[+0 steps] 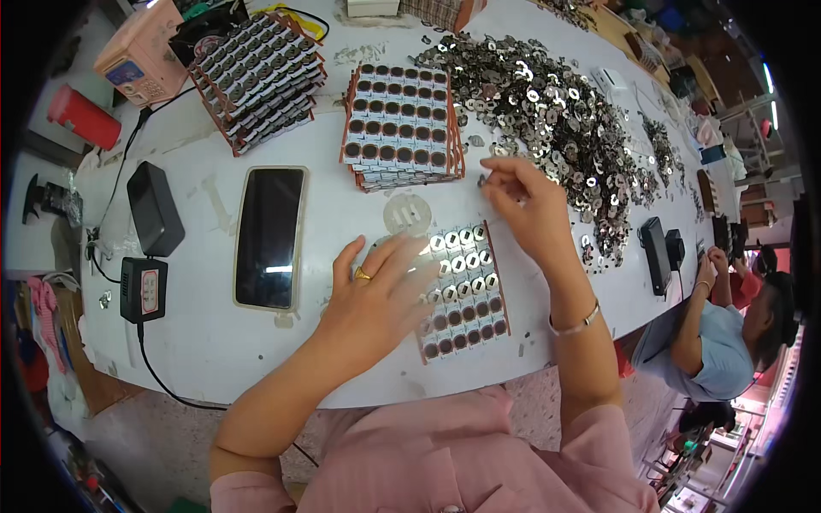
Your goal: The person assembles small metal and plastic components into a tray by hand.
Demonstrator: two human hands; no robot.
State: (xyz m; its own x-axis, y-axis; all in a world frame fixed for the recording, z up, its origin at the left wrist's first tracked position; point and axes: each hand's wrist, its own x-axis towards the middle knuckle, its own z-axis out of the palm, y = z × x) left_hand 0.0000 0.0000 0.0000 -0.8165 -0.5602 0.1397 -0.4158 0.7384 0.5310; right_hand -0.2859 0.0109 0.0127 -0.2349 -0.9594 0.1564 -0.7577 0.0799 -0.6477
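A sheet of round parts (466, 312) lies on the table before me. Its far rows carry shiny metal rings with dark centres, and its near rows show dark brown discs. Over the sheet's left side reaches my left hand (372, 295), a gold ring on one finger; its fingers are stretched out and slightly blurred. My right hand (528, 209) is above the table between the sheet and a heap of small metal rings (556, 120). Its thumb and fingers are drawn together; whatever they pinch is too small to make out.
Beyond the sheet stands a stack of similar sheets (398, 115), with another stack (256, 81) farther left. A phone (272, 239) lies left of my left hand, near black adapters (156, 208). A red cup (84, 117) is at far left. Another person (718, 342) sits at right.
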